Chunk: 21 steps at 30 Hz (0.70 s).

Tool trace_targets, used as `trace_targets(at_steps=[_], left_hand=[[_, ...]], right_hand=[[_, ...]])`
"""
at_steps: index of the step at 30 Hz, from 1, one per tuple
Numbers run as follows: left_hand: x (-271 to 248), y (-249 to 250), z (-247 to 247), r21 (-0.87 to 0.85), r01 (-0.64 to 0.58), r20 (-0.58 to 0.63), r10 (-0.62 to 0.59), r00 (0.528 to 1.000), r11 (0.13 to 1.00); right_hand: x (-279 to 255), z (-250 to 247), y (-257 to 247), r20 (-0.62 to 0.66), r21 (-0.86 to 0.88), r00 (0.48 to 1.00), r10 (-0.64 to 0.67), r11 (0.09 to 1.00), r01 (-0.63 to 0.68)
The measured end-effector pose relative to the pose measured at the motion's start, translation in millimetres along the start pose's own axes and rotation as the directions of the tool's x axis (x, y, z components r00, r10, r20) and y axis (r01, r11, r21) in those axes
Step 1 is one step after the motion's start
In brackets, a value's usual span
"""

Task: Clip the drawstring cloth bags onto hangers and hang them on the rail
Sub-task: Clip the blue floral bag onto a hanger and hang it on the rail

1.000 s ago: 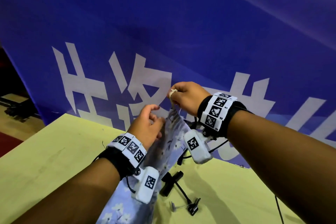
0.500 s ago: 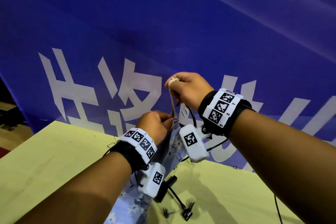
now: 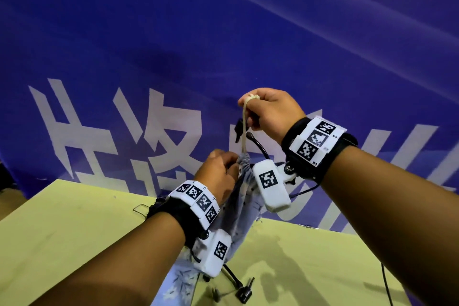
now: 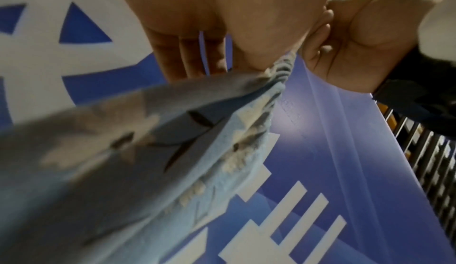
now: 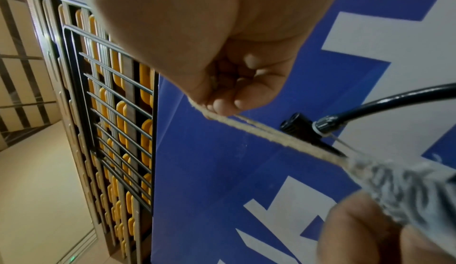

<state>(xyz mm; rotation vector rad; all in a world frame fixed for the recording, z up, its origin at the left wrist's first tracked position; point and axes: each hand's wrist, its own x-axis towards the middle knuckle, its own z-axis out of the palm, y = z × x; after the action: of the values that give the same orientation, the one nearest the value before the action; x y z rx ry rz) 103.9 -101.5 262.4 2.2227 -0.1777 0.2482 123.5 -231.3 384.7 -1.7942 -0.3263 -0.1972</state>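
The drawstring bag [image 3: 244, 208] is pale blue-grey cloth printed with off-white blossoms and thin dark twigs; its weave looks soft and slightly nubby in the left wrist view, where it hangs in long folds. Its mouth is puckered into tight gathers, ribbed like a ruffle. It hangs in the air between my two hands, above the yellow-green surface [image 3: 62, 236], and its lower part trails down toward 6 o'clock, below my left wrist.

My left hand [image 3: 218, 176] pinches the gathered mouth of the bag, thumb and fingers curled onto the cloth. My right hand [image 3: 269, 113], up at 1 o'clock from the left one, is closed tight around the cord [image 3: 244, 126], a cream, rough-twisted string running taut and doubled from my fingers [image 5: 223, 105] down into the gathers. What the bag holds, I cannot tell; its mouth is drawn shut.

A black hanger [image 3: 258, 143] with a glossy curved neck and a blocky black clip shows just behind the cord, near my right hand. Another black clip piece [image 3: 244, 292] lies on the surface at 6 o'clock. Behind everything stands a blue banner [image 3: 223, 32] with large white characters.
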Motion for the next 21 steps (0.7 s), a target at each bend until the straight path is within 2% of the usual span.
trace_targets(at_steps=[3,4,8,12,17,21], left_hand=[[-5.3,13.6,11.0,-0.325,0.065,0.040,-0.055,0.998,0.943],[-6.3,17.2,13.6,-0.361,0.061,0.039,-0.050,0.998,0.931],[-6.4,28.1,23.9,-0.325,0.002,0.065,0.020,0.998,0.946],[-4.5,31.2,30.4,-0.271,0.035,0.074,-0.016,0.997,0.962],[-4.1,27.2,36.1,-0.178,0.042,0.092,-0.026,0.995,0.983],[-1.6,30.0,38.7,-0.050,0.013,0.085,-0.009,0.996,0.999]], right_hand=[[-2.7,-13.1,-5.7,-0.009,0.077,1.000,0.013,0.997,-0.013],[-4.3,-16.6,-7.2,-0.002,0.085,1.000,0.014,0.996,-0.014],[-11.9,-27.9,-7.2,0.028,0.083,0.999,0.024,0.996,-0.027],[-17.4,-34.8,-2.5,0.069,0.101,0.996,0.053,0.993,-0.060],[-18.6,-42.4,-2.0,-0.005,0.165,0.999,0.035,0.986,-0.034],[-17.2,-44.1,-1.9,-0.011,0.123,1.000,-0.005,0.992,0.006]])
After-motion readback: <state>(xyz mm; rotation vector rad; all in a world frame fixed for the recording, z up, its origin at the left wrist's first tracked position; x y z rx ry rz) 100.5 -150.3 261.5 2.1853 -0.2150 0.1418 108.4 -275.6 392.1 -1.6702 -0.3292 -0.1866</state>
